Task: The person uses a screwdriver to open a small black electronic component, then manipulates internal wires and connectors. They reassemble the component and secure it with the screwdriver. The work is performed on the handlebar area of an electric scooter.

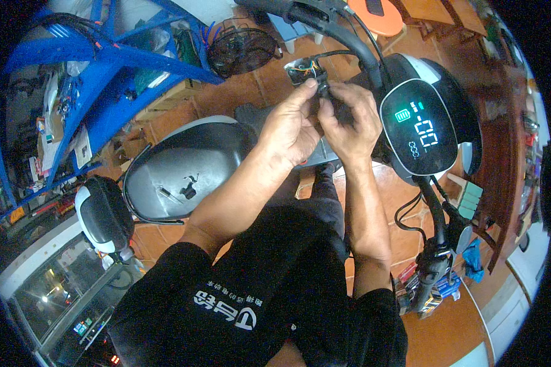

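Observation:
Beyond my chest, both hands work close together at an opened switch housing with thin coloured wires showing inside. My left hand has its thumb pressed against a small black part beside the housing. From the other side, my right hand pinches the same part between thumb and fingers. Its exact kind is too small to tell, and the fingers partly cover it. A black cable runs from the housing toward the handlebar. Right of my hands, the scooter's rounded display is lit.
Small black pieces and a thin metal tool lie on the black seat at left. A blue metal rack stands farther left, with a fan behind. An orange stool is at the far side. The other handlebar grip extends near right.

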Tool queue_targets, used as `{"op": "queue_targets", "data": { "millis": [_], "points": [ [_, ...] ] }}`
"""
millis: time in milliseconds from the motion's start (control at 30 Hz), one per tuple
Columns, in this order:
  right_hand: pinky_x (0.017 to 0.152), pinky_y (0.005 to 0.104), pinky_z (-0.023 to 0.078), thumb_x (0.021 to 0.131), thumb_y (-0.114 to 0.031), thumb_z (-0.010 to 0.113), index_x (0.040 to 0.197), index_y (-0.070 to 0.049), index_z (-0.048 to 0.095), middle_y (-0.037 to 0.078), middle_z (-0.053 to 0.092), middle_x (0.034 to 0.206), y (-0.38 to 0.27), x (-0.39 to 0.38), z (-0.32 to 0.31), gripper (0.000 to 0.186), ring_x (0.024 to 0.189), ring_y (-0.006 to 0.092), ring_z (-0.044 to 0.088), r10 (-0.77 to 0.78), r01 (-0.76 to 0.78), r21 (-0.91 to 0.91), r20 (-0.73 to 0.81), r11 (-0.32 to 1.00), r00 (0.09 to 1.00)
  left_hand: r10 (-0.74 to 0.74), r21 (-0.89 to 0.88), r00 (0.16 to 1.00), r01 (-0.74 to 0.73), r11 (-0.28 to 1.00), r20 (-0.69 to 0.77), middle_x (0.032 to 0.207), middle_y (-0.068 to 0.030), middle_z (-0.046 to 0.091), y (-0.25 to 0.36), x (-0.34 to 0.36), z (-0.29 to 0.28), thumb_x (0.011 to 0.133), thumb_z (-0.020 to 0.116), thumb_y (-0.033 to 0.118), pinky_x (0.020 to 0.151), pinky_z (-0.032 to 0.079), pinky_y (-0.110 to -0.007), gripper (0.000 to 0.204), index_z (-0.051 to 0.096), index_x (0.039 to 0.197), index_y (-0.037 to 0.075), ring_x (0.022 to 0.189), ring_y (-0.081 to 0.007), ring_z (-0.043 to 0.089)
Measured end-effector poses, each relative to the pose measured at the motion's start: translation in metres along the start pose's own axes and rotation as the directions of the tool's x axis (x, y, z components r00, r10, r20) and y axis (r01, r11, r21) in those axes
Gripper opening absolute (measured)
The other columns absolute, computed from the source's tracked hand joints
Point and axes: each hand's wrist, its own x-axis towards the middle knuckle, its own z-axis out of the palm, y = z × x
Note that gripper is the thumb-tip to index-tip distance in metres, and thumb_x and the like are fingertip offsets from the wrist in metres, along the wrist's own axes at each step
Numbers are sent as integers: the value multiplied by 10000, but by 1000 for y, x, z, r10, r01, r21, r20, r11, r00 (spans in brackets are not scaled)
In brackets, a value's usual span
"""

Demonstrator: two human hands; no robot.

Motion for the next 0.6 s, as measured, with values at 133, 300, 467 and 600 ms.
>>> {"op": "queue_targets", "data": {
  "millis": [133,300,467,600],
  "points": [
    [790,363,511,649,12,726,909,-65,644,81,693,955,2,-4,3,284,880,260,638,-5,5,14,1,1000,1000,15,32,1000,-15,999,-4,1055,-62,654,0,1,-3,931,575,279,963,445,-350,254,604,1070,68,1002,-174,597],
    [810,361,505,647,2,742,901,-72,647,84,691,965,3,-5,3,281,890,264,637,-41,41,14,17,999,999,17,97,998,-23,995,68,1061,-56,643,-2,3,-9,946,541,348,961,443,-338,318,594,1088,69,1015,-164,592],
    [809,346,506,651,-26,775,916,-42,656,105,684,954,-1,-6,1,291,907,254,639,218,-222,129,47,967,975,-5,158,997,-6,987,71,1013,-85,655,5,3,-15,948,524,380,937,457,-365,365,594,1096,54,984,-226,613],
    [786,337,509,642,-41,794,936,-25,664,115,676,949,0,-9,-1,322,910,244,640,358,-378,170,138,910,924,16,138,999,-20,990,31,970,-137,653,7,2,-16,930,575,314,831,524,-392,342,583,1051,-5,893,-253,648]
  ]
}}
